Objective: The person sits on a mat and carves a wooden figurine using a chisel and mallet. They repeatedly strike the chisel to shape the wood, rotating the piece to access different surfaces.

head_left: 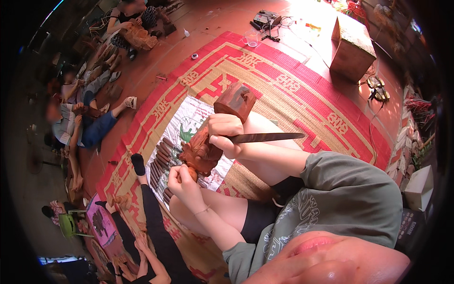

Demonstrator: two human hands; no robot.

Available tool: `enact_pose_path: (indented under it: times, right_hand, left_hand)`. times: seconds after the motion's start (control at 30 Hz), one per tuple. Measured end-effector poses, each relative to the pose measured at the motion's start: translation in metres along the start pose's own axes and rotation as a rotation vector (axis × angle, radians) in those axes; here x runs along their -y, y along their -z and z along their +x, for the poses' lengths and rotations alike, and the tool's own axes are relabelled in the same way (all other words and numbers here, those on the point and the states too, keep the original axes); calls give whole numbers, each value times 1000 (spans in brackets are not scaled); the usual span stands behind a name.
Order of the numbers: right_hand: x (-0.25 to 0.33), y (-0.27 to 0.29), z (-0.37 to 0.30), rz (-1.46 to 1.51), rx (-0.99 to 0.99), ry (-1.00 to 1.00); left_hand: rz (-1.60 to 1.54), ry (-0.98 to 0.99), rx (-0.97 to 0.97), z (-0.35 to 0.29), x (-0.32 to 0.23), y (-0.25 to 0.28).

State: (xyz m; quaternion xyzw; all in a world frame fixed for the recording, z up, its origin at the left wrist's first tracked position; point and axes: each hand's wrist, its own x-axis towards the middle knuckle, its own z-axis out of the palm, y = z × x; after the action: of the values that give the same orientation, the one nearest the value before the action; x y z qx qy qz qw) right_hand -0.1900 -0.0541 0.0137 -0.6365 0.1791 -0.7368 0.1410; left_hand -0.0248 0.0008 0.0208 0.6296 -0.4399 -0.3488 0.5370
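A reddish-brown wooden carving with a deeply cut, uneven surface is held over a white printed cloth. My left hand is closed on its near lower end, by a rounded orange-brown part. At the carving's upper side, my right hand is wrapped round a carving tool with a long dark handle, which sticks out toward my right forearm. The tool's working end is hidden by my fingers and the carving. Just beyond my right hand stands a thick reddish wooden block.
Several brown tool handles lie in a row on the cloth. A red-and-straw woven mat spreads beneath. Farther off are a clear cup, a corded device and a wooden box. Other people sit left; one's dark-clad leg stretches close by.
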Motion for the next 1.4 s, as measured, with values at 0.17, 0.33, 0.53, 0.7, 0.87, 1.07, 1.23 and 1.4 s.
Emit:
enact_pose_path:
  times: [0.17,0.33,0.53,0.7,0.87,1.07,1.23,1.4]
  right_hand:
    - [4,0,5,-203,102,89]
    - [4,8,7,-135,233,180]
    - [-2,12,7,-173,130,202]
    - [3,-4,6,-239,186,292]
    - [-12,0,-1,-18,171,348]
    - [2,1,2,-121,91,-6]
    - [-1,-2,4,-172,148,134]
    - [-3,3,9,-96,320,301]
  left_hand:
    - [-4,-18,13,0,2,1]
    - [-26,10,32,6,10,2]
    - [-52,103,37,-2,-11,-9]
    - [-60,-15,37,5,4,3]
    - [-38,-11,0,4,6,3]
    - [-53,24,-4,0,1,1]
    - [-85,90,15,-2,-6,2]
    - [-91,-84,4,5,9,4]
